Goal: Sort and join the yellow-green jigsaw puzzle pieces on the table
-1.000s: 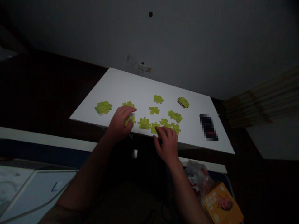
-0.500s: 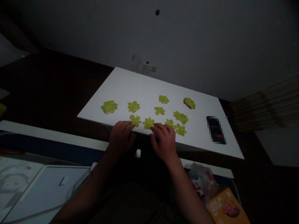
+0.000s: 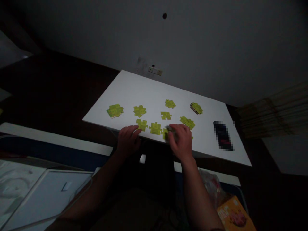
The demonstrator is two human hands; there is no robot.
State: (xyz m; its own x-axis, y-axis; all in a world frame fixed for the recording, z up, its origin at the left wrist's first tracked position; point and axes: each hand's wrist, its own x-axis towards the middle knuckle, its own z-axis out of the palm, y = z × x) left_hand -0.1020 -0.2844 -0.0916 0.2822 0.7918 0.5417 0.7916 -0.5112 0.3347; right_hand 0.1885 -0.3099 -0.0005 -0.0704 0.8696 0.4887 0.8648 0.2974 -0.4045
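Observation:
My left hand (image 3: 128, 138) rests at the table's front edge. Its fingers are loosely curved with the thumb apart, and the fingertips meet the near-left corner of a yellow-green puzzle piece (image 3: 142, 124). To the right of that lies another puzzle piece (image 3: 155, 128), with a third piece (image 3: 165, 134) against its right side, partly hidden by my right hand (image 3: 181, 139). The right hand's fingers reach over pieces at the front edge, thumb apart from the forefinger; the pieces beneath are mostly covered. Neither hand visibly lifts anything.
On the white table (image 3: 144, 86) are loose pieces (image 3: 166, 115), a left pile (image 3: 115, 110) and a stacked pile (image 3: 196, 107). A blurred dark object (image 3: 223, 136) lies at the right. Below right are an orange box (image 3: 237, 215) and a plastic bag (image 3: 211, 184).
My right hand has shifted right, off the middle puzzle piece and over the pieces farther right. The piece beside the middle one now shows. My left hand stays at about the same place.

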